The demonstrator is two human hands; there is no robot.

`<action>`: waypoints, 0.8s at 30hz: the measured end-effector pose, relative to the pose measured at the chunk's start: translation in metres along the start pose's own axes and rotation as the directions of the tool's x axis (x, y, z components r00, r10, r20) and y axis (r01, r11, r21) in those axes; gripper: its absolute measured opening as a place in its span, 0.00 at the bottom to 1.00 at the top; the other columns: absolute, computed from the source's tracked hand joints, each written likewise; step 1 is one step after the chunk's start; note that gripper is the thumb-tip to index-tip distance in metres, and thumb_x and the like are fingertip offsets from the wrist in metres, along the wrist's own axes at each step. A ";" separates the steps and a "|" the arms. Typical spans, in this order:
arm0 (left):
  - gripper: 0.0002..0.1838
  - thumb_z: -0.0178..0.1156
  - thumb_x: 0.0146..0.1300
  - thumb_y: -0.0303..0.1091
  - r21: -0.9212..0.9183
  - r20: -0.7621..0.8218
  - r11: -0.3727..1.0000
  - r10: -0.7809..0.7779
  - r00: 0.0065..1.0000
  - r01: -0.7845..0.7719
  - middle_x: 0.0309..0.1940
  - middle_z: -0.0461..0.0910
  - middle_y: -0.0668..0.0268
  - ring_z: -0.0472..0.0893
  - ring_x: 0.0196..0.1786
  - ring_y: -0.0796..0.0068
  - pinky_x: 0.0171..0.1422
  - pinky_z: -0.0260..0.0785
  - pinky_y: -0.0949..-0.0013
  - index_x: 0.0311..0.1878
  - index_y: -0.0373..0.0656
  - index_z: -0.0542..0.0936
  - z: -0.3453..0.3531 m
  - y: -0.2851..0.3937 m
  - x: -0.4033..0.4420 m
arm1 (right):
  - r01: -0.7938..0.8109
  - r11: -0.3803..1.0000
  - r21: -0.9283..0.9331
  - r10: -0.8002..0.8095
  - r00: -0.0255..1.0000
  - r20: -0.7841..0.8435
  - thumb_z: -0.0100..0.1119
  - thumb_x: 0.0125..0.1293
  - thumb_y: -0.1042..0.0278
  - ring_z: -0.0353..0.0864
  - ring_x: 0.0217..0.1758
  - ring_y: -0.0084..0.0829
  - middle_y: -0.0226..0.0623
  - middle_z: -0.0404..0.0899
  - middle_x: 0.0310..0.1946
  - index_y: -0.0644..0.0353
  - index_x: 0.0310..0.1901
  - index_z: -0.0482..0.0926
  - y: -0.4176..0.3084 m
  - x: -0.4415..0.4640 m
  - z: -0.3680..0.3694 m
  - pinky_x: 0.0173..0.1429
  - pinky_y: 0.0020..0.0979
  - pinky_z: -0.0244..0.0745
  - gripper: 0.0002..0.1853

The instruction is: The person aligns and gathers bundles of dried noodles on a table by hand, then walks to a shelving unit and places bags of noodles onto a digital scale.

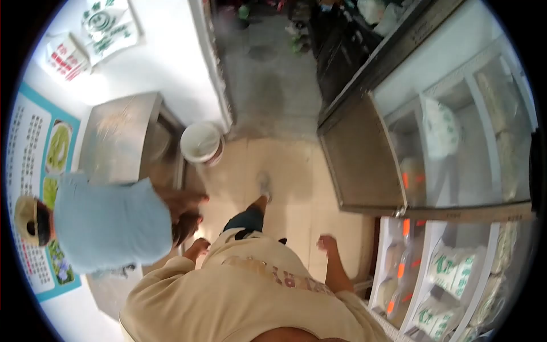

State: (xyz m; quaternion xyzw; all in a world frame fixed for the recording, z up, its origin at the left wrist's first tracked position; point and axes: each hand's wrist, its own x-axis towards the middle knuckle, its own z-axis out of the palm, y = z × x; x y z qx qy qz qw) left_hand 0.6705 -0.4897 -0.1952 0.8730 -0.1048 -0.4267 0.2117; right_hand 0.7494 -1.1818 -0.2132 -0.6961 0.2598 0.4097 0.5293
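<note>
My left hand (199, 246) hangs beside my body, close to the hands of another person. It is small and blurred, so how far its fingers are curled is unclear. On the other side, my right hand (326, 243) is held away from my body above the tiled floor (296, 211). Its fingers look loosely apart, and no object shows in it. I wear a beige shirt (245, 302) and dark shorts (249, 218). One foot (265, 188) is forward on the tiles.
A person in a light blue shirt (114, 222) stands at left by a metal table (117, 137). A white bucket (202, 142) stands near the doorway. At right are a brown door panel (362, 157) and shelves with white printed bags (453, 271).
</note>
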 end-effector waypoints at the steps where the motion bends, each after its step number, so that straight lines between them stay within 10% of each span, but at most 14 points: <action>1: 0.24 0.68 0.49 0.31 0.039 0.018 0.996 0.075 0.997 -0.075 0.48 0.85 0.58 0.85 0.48 0.57 0.56 0.79 0.58 0.53 0.39 0.84 -0.009 -0.015 0.038 | -0.100 0.993 0.061 0.105 0.991 -0.079 0.55 0.70 0.55 0.85 0.40 0.34 0.36 0.84 0.42 0.60 0.49 0.80 -0.008 -0.014 -0.007 0.44 0.41 0.81 0.17; 5: 0.21 0.65 0.50 0.37 0.123 0.345 0.990 -0.107 0.933 0.068 0.45 0.86 0.53 0.85 0.47 0.53 0.53 0.77 0.56 0.49 0.43 0.86 -0.171 0.023 0.152 | -0.006 0.750 0.662 0.367 0.836 -0.408 0.58 0.68 0.65 0.84 0.29 0.33 0.37 0.81 0.26 0.58 0.37 0.81 -0.031 -0.060 -0.014 0.31 0.34 0.79 0.07; 6: 0.20 0.65 0.50 0.38 0.153 0.344 0.986 -0.117 0.932 0.067 0.44 0.87 0.52 0.85 0.47 0.52 0.52 0.76 0.56 0.48 0.43 0.87 -0.221 0.046 0.177 | 0.168 0.975 0.147 -0.097 0.912 -0.400 0.58 0.68 0.67 0.84 0.29 0.33 0.38 0.80 0.26 0.59 0.36 0.81 0.022 -0.035 -0.035 0.31 0.33 0.79 0.06; 7: 0.15 0.63 0.53 0.38 0.283 -0.082 0.958 0.073 0.994 -0.047 0.41 0.86 0.51 0.84 0.45 0.49 0.48 0.75 0.54 0.43 0.43 0.87 -0.243 0.044 0.203 | 0.430 0.828 -0.359 -0.539 0.786 -0.303 0.57 0.68 0.70 0.84 0.29 0.34 0.39 0.80 0.25 0.61 0.36 0.81 0.069 -0.012 -0.054 0.30 0.33 0.78 0.05; 8: 0.13 0.63 0.56 0.38 0.061 -0.208 0.998 0.045 0.977 -0.033 0.40 0.85 0.54 0.84 0.43 0.53 0.46 0.75 0.56 0.43 0.43 0.85 -0.284 0.053 0.227 | 0.271 0.913 -0.305 -0.367 0.872 -0.325 0.57 0.68 0.70 0.83 0.29 0.34 0.39 0.79 0.25 0.60 0.36 0.80 0.017 -0.025 -0.053 0.30 0.33 0.77 0.05; 10: 0.11 0.62 0.63 0.38 -0.870 -0.200 0.492 -0.319 0.926 -0.019 0.36 0.84 0.60 0.84 0.40 0.62 0.42 0.75 0.60 0.43 0.43 0.83 -0.369 0.097 0.260 | 0.081 0.997 -0.014 -0.081 0.938 -0.336 0.57 0.68 0.70 0.81 0.28 0.33 0.38 0.77 0.24 0.59 0.34 0.79 -0.083 -0.013 -0.071 0.29 0.33 0.76 0.06; 15: 0.15 0.57 0.73 0.39 -0.932 -0.254 0.321 -0.246 0.935 -0.168 0.44 0.82 0.65 0.84 0.40 0.73 0.42 0.75 0.68 0.58 0.44 0.75 -0.510 0.144 0.296 | -0.060 0.909 0.412 0.196 0.935 -0.295 0.56 0.69 0.69 0.76 0.25 0.32 0.36 0.73 0.22 0.58 0.31 0.76 -0.284 0.074 -0.128 0.28 0.33 0.72 0.08; 20: 0.13 0.55 0.72 0.37 -0.966 -0.033 0.244 -0.443 0.896 0.086 0.40 0.82 0.63 0.85 0.38 0.69 0.38 0.77 0.66 0.53 0.40 0.76 -0.491 0.063 0.356 | 0.036 0.962 0.272 0.004 0.989 -0.145 0.55 0.70 0.68 0.71 0.22 0.31 0.34 0.69 0.20 0.56 0.28 0.74 -0.457 0.194 -0.181 0.26 0.32 0.68 0.11; 22: 0.14 0.53 0.72 0.39 -0.963 0.187 0.018 -0.673 0.715 0.269 0.40 0.82 0.61 0.85 0.39 0.62 0.38 0.77 0.58 0.53 0.41 0.77 -0.477 0.063 0.348 | 0.173 0.980 0.103 -0.173 0.985 -0.009 0.54 0.71 0.68 0.69 0.21 0.31 0.33 0.67 0.19 0.55 0.27 0.73 -0.507 0.256 -0.196 0.25 0.32 0.67 0.12; 23: 0.15 0.51 0.73 0.39 -0.985 0.149 -0.035 -0.657 0.739 0.167 0.44 0.82 0.59 0.85 0.43 0.59 0.43 0.77 0.54 0.56 0.43 0.77 -0.441 0.040 0.349 | -0.100 0.876 0.472 0.212 0.959 -0.190 0.59 0.71 0.63 0.70 0.25 0.29 0.32 0.70 0.23 0.54 0.28 0.74 -0.529 0.301 -0.193 0.26 0.35 0.65 0.13; 24: 0.16 0.53 0.72 0.39 -0.948 0.306 -0.167 -0.705 0.640 0.270 0.46 0.82 0.56 0.85 0.46 0.56 0.47 0.77 0.52 0.59 0.45 0.75 -0.430 0.046 0.353 | -0.109 0.882 0.458 0.210 0.962 -0.176 0.59 0.71 0.63 0.70 0.25 0.29 0.32 0.70 0.23 0.54 0.28 0.74 -0.557 0.317 -0.205 0.26 0.35 0.65 0.13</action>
